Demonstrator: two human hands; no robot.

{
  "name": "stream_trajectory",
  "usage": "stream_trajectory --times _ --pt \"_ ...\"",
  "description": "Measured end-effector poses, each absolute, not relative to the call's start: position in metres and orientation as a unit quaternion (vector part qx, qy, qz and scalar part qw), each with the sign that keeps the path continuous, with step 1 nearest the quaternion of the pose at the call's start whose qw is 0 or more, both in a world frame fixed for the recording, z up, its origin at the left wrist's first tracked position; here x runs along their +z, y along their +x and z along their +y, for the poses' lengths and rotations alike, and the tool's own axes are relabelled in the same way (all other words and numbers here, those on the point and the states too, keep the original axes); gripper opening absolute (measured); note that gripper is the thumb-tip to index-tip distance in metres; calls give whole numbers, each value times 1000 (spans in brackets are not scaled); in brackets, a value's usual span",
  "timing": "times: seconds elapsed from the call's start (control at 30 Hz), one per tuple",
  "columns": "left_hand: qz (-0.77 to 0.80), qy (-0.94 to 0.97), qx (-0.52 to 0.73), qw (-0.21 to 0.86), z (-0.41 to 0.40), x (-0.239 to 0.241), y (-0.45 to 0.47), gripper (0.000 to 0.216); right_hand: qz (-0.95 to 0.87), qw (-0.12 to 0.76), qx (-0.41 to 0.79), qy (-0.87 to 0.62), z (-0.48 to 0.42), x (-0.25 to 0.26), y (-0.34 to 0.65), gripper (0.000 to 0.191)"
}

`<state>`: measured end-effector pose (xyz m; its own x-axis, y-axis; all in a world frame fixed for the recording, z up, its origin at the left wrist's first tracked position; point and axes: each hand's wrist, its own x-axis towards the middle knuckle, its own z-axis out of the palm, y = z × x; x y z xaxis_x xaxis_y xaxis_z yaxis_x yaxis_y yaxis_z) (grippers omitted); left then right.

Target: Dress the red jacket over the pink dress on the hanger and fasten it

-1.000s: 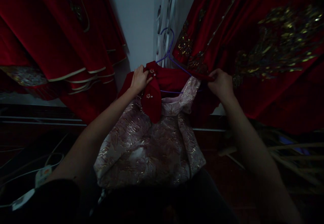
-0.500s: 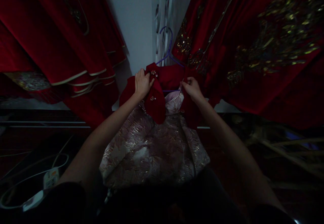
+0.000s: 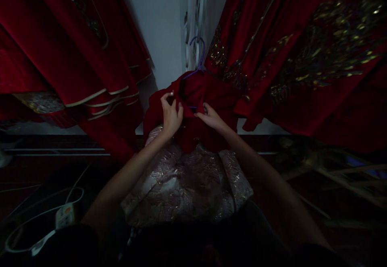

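Red drapery with pale piping (image 3: 72, 45) hangs at left, red drapery with gold sequins (image 3: 302, 116) at right — a pale wall (image 3: 157, 29) between. Lower left, a power strip (image 3: 64, 216) sits near a looping white cable (image 3: 83, 193); lower right — dim, blurred — tan bars (image 3: 341, 177).

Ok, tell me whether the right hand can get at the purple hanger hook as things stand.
Likely yes: the right hand is at the red garment, below the purple hanger hook, which sticks up uncovered above it, though the dimness makes depth hard to judge.
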<state>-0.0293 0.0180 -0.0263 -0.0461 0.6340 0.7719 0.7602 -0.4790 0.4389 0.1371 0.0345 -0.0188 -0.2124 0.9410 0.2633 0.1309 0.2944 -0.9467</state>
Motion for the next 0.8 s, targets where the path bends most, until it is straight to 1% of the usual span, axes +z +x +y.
stream_trajectory --times 0.1,0.17,0.23,0.3,0.33,0.43,0.53,0.63,0.8 --pt "-458 -772 -441 9 -5 -60 -9 17 -677 487 382 -399 34 -31 136 23" --pt "-448 -784 -429 -13 -11 -73 -1 13 -684 494 370 -389 32 -35 136 23" --pt "-453 -765 -456 -30 -11 -74 2 7 -683 498 387 -369 29 -37 139 27" --pt "-457 -726 -511 -61 -8 -69 2 3 -676 507 401 -355 23 -37 141 33" --pt "-455 -696 -548 -87 -7 -66 3 6 -671 515 402 -351 20 -37 142 36" --pt "-432 -590 -651 -205 -5 -62 6 23 -656 535 402 -349 10 -36 144 42" --pt "-407 -532 -679 -302 -6 -64 8 32 -651 537 411 -345 2 -34 146 41" --pt "-401 -532 -675 -316 -8 -65 7 31 -650 545 404 -342 -3 -30 148 37" --pt "-400 -572 -661 -276 -9 -59 3 18 -687 531 367 -334 -3 -23 146 31"
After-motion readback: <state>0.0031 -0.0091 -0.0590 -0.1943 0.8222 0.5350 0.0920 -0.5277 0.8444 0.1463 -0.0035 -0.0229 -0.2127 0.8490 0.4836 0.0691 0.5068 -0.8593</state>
